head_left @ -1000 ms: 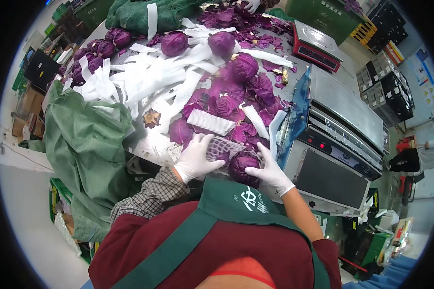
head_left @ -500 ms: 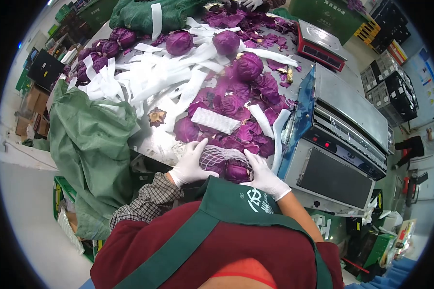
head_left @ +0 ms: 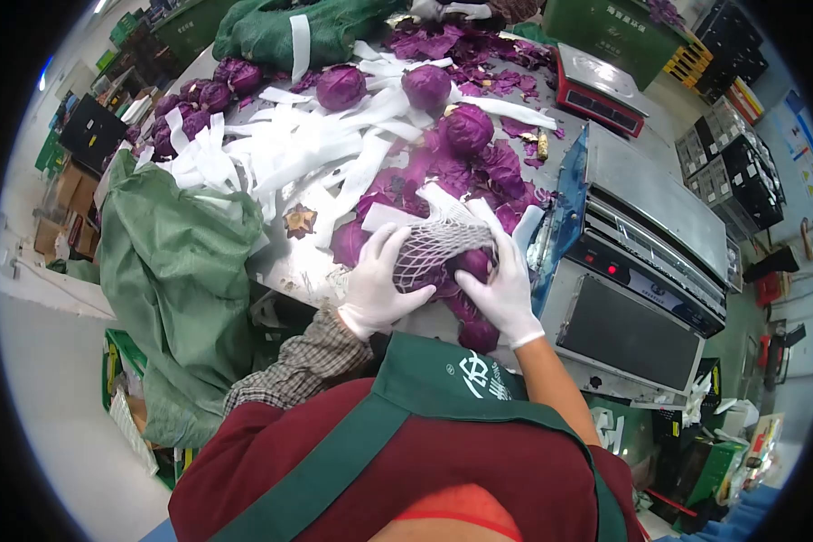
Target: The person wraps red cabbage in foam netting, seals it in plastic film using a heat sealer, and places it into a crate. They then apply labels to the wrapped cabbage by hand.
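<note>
A red cabbage (head_left: 472, 263) is partly covered by a white foam net sleeve (head_left: 438, 246) at the near edge of the table. My left hand (head_left: 377, 287), in a white glove, curls round the net's left side. On the other side my right hand (head_left: 508, 287), also gloved, grips the cabbage and the net, its thumb against the bare purple part. The net's far end narrows to a bunched white tip. Another purple piece (head_left: 479, 335), cabbage or leaf, shows below my hands. Loose purple leaves (head_left: 393, 185) lie beyond them.
White foam sleeves (head_left: 289, 149) are heaped at centre left, near whole cabbages (head_left: 341, 88). A green sack (head_left: 172, 298) hangs over the left edge. A wrapping machine (head_left: 641, 289) stands right, a scale (head_left: 602, 81) behind it. Another person's gloved hand (head_left: 468, 11) shows at the far edge.
Both my hands have moved away from my body with the cabbage and lifted it. The net now stretches farther out, its bunched end pointing away. The far person's hand has shifted.
</note>
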Tool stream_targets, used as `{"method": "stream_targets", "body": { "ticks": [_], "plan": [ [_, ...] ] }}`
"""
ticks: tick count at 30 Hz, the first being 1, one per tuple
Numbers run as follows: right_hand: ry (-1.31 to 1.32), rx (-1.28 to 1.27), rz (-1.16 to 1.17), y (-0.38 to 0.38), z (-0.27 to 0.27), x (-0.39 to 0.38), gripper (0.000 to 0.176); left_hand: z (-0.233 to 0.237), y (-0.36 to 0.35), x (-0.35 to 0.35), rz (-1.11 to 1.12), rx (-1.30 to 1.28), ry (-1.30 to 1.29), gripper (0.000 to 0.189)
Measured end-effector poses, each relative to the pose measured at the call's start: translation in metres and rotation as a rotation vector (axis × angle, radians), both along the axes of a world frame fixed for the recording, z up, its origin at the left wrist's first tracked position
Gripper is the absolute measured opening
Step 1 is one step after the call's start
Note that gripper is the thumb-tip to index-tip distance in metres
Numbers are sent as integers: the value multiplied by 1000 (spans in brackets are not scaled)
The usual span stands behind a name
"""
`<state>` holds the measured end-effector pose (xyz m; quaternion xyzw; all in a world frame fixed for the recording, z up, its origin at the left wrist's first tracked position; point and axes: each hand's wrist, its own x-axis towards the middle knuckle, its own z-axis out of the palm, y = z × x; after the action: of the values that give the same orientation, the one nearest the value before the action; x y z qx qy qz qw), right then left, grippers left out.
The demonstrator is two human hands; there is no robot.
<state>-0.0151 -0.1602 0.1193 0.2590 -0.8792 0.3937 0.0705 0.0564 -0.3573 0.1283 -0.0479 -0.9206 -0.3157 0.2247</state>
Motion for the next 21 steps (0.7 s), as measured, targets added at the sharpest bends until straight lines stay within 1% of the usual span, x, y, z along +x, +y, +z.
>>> {"method": "stream_targets", "body": {
  "ticks": [1, 2, 3, 5, 6, 7, 9, 10, 13, 14, 17, 18, 21],
  "plan": [
    [-29, 4, -25, -5, 1, -11, 81, -10, 4, -5, -5, 24, -41, 81],
    [-67, 67, -114, -12, -12, -17, 82, -28, 8, -14, 41, 20, -31, 82],
    [-43, 164, -176, -18, -36, -27, 83, -46, 12, -20, 87, 18, -27, 83],
    [-20, 276, -197, -29, -19, -30, 84, -69, 13, -23, 160, 25, -11, 84],
    [98, 262, -141, -30, -14, -34, 83, -70, 13, -25, 200, 32, 2, 84],
    [170, 362, -143, -30, -3, -33, 80, -70, 11, -22, 177, 69, -2, 84],
    [202, 219, 14, -25, -9, -41, 79, -70, 9, -19, 204, 132, 40, 83],
    [121, 219, 29, -23, -9, -42, 70, -72, 8, -21, 225, 204, 62, 82],
    [-68, 294, 68, -25, 0, -56, 55, -76, 2, -24, 266, 188, 69, 82],
    [46, 278, 42, -27, 4, -54, 34, -81, -2, -26, 250, 209, 31, 84],
    [283, 261, 88, -41, -12, -64, 22, -77, 3, -29, 291, 107, 13, 86],
    [378, 208, 73, -45, -12, -66, 12, -75, 4, -31, 286, 84, 9, 87],
    [397, 0, 44, -38, -2, -59, 8, -80, 3, -36, 303, 156, 20, 87]
  ]
}}
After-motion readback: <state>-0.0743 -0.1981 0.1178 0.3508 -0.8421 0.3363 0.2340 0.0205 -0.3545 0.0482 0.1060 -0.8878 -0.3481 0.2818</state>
